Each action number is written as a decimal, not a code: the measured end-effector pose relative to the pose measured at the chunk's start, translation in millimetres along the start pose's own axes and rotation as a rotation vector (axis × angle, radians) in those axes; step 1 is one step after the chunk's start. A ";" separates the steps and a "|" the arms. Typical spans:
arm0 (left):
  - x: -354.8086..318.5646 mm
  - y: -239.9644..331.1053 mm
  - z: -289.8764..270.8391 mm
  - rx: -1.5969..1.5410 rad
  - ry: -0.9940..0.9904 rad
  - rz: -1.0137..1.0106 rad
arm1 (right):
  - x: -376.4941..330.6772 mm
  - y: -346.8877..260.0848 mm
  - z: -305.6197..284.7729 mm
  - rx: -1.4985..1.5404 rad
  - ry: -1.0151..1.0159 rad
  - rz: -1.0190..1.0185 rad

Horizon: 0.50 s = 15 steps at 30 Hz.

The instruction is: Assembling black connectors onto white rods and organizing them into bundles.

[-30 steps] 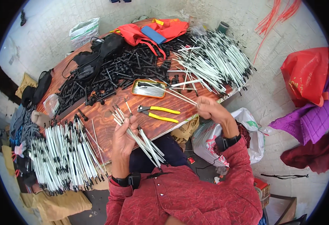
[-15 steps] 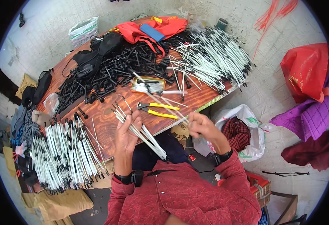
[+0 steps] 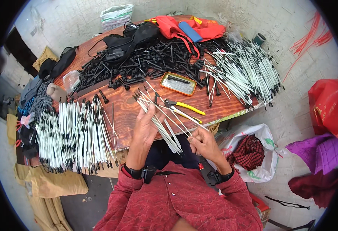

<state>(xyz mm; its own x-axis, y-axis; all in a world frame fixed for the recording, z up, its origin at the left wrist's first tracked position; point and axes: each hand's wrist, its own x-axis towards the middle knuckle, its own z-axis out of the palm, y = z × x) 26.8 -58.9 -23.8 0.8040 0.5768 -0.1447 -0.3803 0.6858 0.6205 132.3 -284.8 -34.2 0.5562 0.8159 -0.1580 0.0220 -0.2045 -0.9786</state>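
Observation:
My left hand (image 3: 145, 125) is closed around a bundle of slim white rods (image 3: 168, 140) with dark tips. The rods slant across its palm, the thumb pressed over them. My right hand (image 3: 203, 143) pinches the near ends of a few thin white rods (image 3: 179, 120), which reach up and left across the bundle. Just beyond the hands lie cutting pliers (image 3: 191, 108) with yellow handles. Farther back sits a yellow-rimmed tin (image 3: 178, 92) of thin pieces and a black stick. On the left rests a large heap of black-tipped white rods (image 3: 71, 134).
Black plastic pieces (image 3: 138, 63) are heaped along the back, beside a black bag (image 3: 117, 42) and a red cloth bag (image 3: 169, 27). More white rods (image 3: 250, 73) are piled at right. A white plastic bag (image 3: 267, 154) with checked cloth stands below the table's right edge.
The view has turned, so the table sits farther right in it. My right hand has come closer to my left, and its rods now cross the bundle. Both hands keep their hold.

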 end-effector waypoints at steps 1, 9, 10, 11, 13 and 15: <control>-0.7 -0.1 0.2 0.000 0.009 0.002 | -0.8 3.1 -1.4 0.169 -0.067 0.040; -5.8 0.1 10.8 0.022 -0.087 0.066 | -16.8 4.9 10.7 0.311 -0.051 0.122; -9.2 3.0 16.8 0.068 -0.043 0.074 | -19.1 3.2 11.8 0.270 -0.055 0.143; -12.8 6.3 21.3 0.097 -0.075 0.082 | -19.3 3.7 13.6 0.297 -0.097 0.152; -20.5 15.4 23.2 0.154 -0.153 0.096 | -18.4 10.3 14.6 0.461 -0.244 0.180; -28.9 24.2 13.5 0.040 -0.255 0.019 | -22.3 2.9 11.7 0.468 -0.382 0.206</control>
<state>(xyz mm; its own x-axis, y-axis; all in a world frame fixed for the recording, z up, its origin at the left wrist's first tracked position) 0.6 -65.0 5.8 0.8883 0.4550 0.0631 -0.3819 0.6551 0.6519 110.2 -297.3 -35.0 0.1729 0.9380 -0.3005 -0.4671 -0.1906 -0.8634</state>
